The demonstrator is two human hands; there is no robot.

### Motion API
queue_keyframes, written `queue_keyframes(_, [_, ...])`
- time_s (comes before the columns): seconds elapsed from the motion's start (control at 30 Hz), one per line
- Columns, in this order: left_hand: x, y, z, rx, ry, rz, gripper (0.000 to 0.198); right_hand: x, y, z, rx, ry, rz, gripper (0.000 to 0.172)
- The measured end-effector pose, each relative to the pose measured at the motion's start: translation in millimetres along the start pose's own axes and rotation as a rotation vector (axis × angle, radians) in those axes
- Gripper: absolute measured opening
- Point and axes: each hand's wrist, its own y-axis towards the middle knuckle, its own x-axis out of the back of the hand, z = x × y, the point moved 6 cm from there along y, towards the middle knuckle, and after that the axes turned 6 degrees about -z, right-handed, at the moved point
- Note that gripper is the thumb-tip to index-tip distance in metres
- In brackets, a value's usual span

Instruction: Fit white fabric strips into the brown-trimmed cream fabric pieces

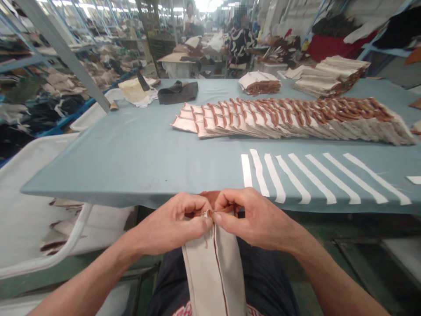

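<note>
A cream fabric piece (210, 267) with brown edging and a dark seam down its length hangs over my lap at the front edge of the table. My left hand (186, 219) pinches its upper end between thumb and fingers. Right beside it, my right hand (245, 215) grips the same end, the two thumbs almost meeting at the seam. A bit of brown material (210, 196) shows just beyond my fingers. What lies under my fingertips is hidden.
White strips (307, 177) lie side by side on the blue-grey table (131, 153). Behind them runs a long overlapping row of cream and brown pieces (279, 116). Stacks (332, 74) and dark cloth (177, 92) sit farther back. A white bin (29, 175) stands left; people work beyond.
</note>
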Motion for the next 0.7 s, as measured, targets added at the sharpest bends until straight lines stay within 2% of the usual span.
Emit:
queue_keyframes(0.23, [-3.9,2.5,4.4,0.049,-0.052,-0.067,0.027,0.2,2.3,-0.3,0.079,-0.056,-0.03,0.017])
queue_keyframes(0.43, [-2.0,1.0,5.1,0.04,-0.051,-0.119,0.024,-3.2,6.0,-7.0,0.029,-0.02,0.011,0.013])
queue_keyframes(0.7, [-3.0,-6.2,1.5,0.052,-0.024,-0.106,0.024,-6.6,2.6,2.7,0.045,-0.054,0.012,0.015])
